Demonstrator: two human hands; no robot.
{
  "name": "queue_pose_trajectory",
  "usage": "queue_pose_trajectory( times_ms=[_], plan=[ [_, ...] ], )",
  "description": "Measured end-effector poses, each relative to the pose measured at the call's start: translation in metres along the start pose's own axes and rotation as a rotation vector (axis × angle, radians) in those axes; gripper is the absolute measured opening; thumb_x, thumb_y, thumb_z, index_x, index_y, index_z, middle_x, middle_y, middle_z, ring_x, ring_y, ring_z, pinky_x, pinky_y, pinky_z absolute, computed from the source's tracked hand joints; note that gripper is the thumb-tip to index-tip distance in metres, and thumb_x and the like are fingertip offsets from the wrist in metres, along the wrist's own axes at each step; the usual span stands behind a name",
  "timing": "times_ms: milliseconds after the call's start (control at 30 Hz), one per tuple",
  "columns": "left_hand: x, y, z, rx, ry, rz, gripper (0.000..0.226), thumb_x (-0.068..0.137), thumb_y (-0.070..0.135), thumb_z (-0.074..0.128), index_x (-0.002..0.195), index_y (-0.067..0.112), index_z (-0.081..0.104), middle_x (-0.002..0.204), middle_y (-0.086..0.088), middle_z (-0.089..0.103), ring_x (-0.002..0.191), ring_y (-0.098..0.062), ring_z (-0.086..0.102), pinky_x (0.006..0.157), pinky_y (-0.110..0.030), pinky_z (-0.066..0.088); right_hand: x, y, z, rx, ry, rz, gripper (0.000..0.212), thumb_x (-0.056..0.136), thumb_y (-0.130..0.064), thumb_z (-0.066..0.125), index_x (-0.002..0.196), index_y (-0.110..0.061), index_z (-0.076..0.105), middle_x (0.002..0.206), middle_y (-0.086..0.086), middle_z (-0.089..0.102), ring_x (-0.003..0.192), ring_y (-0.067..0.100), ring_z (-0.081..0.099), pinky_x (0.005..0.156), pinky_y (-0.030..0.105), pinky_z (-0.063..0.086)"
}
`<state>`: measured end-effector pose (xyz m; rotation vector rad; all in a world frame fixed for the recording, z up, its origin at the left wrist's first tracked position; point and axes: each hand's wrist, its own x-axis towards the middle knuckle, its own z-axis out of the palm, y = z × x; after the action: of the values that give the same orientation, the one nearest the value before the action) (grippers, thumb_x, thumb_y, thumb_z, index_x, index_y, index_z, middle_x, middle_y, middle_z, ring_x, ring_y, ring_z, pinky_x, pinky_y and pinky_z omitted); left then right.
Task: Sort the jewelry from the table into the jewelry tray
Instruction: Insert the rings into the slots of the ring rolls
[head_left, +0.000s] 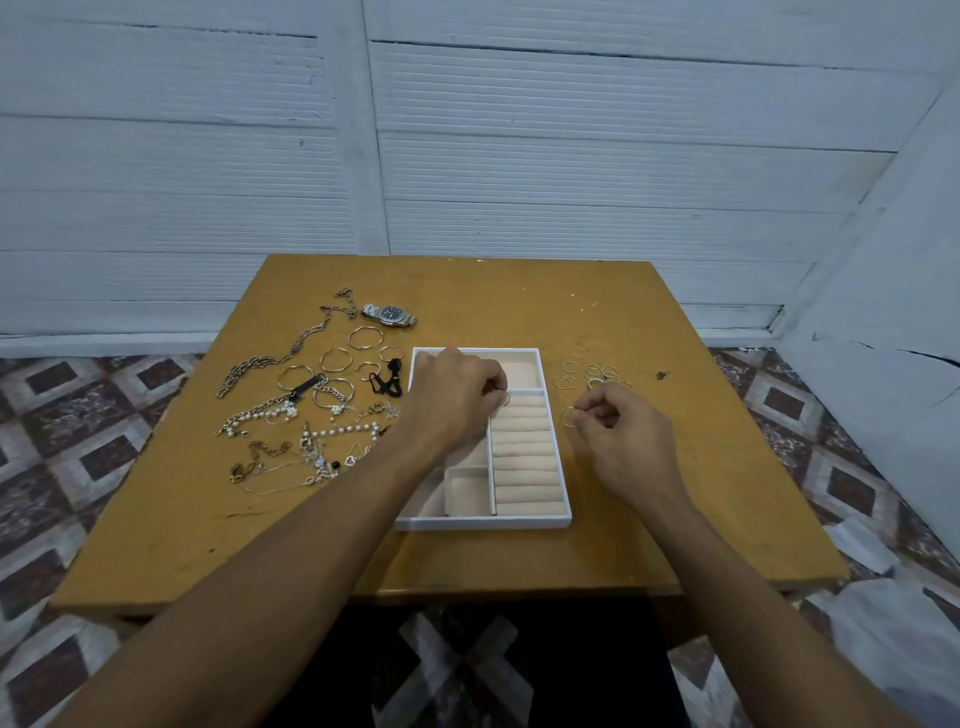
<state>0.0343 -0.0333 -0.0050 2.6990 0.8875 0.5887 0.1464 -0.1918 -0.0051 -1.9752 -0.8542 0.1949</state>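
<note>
A white jewelry tray (483, 521) with cream compartments and a column of ring rolls (524, 457) sits mid-table. My left hand (452, 400) hovers over the tray's upper part, fingers curled, pinching a thin ring (505, 400) at the top of the ring rolls. To the right of the tray, my right hand (618, 431) pinches another thin ring (569, 417) just above the table. Several loose rings (592, 374) lie beyond it.
Left of the tray lies a spread of jewelry: a wristwatch (389, 315), a long chain (275, 358), hoop bangles (337, 359), pearl bracelets (337, 431) and a black cord piece (388, 379). The wooden table (649, 509) stands against a white wall, with patterned floor around.
</note>
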Motion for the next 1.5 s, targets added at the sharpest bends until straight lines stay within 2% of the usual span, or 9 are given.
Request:
queue_pose_trajectory(
  times_ms=[200, 400, 600, 733, 933, 1067, 1267, 1400, 1500],
  plan=[
    [0.004, -0.002, 0.001, 0.05, -0.014, 0.061, 0.014, 0.088, 0.036, 0.061, 0.091, 0.03, 0.072, 0.089, 0.008, 0.071, 0.097, -0.016, 0.056, 0.077, -0.033, 0.027, 0.005, -0.003, 0.002, -0.023, -0.013, -0.004, 0.009, 0.085, -0.014, 0.068, 0.079, -0.018, 0.065, 0.071, -0.005, 0.061, 0.065, 0.004, 0.053, 0.054, 0.006, 0.039],
    [0.002, -0.009, 0.001, 0.021, -0.003, 0.148, 0.015, 0.088, 0.031, 0.065, 0.098, 0.028, 0.076, 0.089, 0.005, 0.074, 0.096, -0.019, 0.053, 0.078, -0.036, 0.043, 0.011, -0.002, 0.002, -0.017, -0.03, 0.003, 0.007, 0.085, -0.013, 0.067, 0.079, -0.014, 0.065, 0.068, -0.006, 0.058, 0.06, 0.002, 0.05, 0.054, 0.006, 0.038],
    [-0.003, -0.016, 0.0, 0.026, 0.051, 0.27, 0.012, 0.083, 0.022, 0.07, 0.093, 0.024, 0.077, 0.086, 0.004, 0.074, 0.089, -0.024, 0.056, 0.07, -0.033, 0.038, 0.017, 0.0, 0.01, -0.071, -0.063, -0.028, 0.007, 0.086, -0.015, 0.066, 0.08, -0.018, 0.066, 0.072, -0.008, 0.061, 0.067, 0.004, 0.053, 0.055, 0.01, 0.039],
    [-0.006, -0.02, 0.001, 0.07, 0.077, 0.345, 0.016, 0.074, 0.015, 0.077, 0.086, 0.025, 0.078, 0.081, 0.007, 0.073, 0.079, -0.025, 0.057, 0.063, -0.034, 0.039, 0.019, -0.001, 0.016, -0.086, -0.082, -0.046, 0.008, 0.084, -0.018, 0.066, 0.078, -0.022, 0.064, 0.072, -0.009, 0.062, 0.067, 0.005, 0.055, 0.06, 0.025, 0.047],
    [-0.01, -0.016, 0.0, 0.195, 0.025, 0.375, 0.03, 0.064, 0.014, 0.084, 0.089, 0.028, 0.077, 0.084, 0.009, 0.069, 0.083, -0.022, 0.056, 0.064, -0.03, 0.03, 0.022, 0.001, 0.019, -0.116, -0.106, -0.071, 0.008, 0.084, -0.017, 0.065, 0.078, -0.022, 0.064, 0.072, -0.009, 0.063, 0.068, 0.005, 0.057, 0.063, 0.029, 0.051],
    [-0.01, -0.014, -0.001, 0.171, 0.004, 0.343, 0.031, 0.066, 0.01, 0.081, 0.092, 0.026, 0.077, 0.084, 0.006, 0.066, 0.085, -0.025, 0.055, 0.066, -0.031, 0.029, 0.024, 0.001, 0.021, -0.135, -0.116, -0.097, 0.007, 0.085, -0.017, 0.063, 0.08, -0.022, 0.064, 0.074, -0.009, 0.064, 0.071, 0.007, 0.059, 0.066, 0.034, 0.053],
    [-0.014, -0.016, -0.002, 0.117, -0.005, 0.293, 0.032, 0.076, 0.006, 0.072, 0.104, 0.021, 0.074, 0.092, 0.001, 0.067, 0.092, -0.027, 0.054, 0.071, -0.038, 0.039, 0.03, -0.002, 0.025, -0.227, -0.136, -0.198, 0.005, 0.088, -0.02, 0.061, 0.086, -0.021, 0.066, 0.079, -0.01, 0.065, 0.07, 0.007, 0.057, 0.064, 0.036, 0.052],
    [-0.019, -0.02, -0.002, 0.044, -0.006, 0.234, 0.025, 0.088, 0.017, 0.057, 0.109, 0.02, 0.072, 0.1, 0.0, 0.068, 0.096, -0.026, 0.055, 0.076, -0.039, 0.041, 0.034, 0.0, 0.03, -0.3, -0.157, -0.243, 0.007, 0.088, -0.022, 0.059, 0.087, -0.024, 0.065, 0.081, -0.011, 0.065, 0.073, 0.012, 0.057, 0.065, 0.037, 0.051],
    [-0.023, -0.021, -0.004, 0.011, 0.001, 0.188, 0.034, 0.086, 0.03, 0.046, 0.107, 0.02, 0.071, 0.101, -0.001, 0.068, 0.094, -0.026, 0.058, 0.078, -0.04, 0.044, 0.036, -0.001, 0.033, -0.359, -0.175, -0.297, 0.007, 0.088, -0.022, 0.058, 0.086, -0.023, 0.064, 0.082, -0.009, 0.065, 0.075, 0.015, 0.057, 0.065, 0.037, 0.05]
  ],
)
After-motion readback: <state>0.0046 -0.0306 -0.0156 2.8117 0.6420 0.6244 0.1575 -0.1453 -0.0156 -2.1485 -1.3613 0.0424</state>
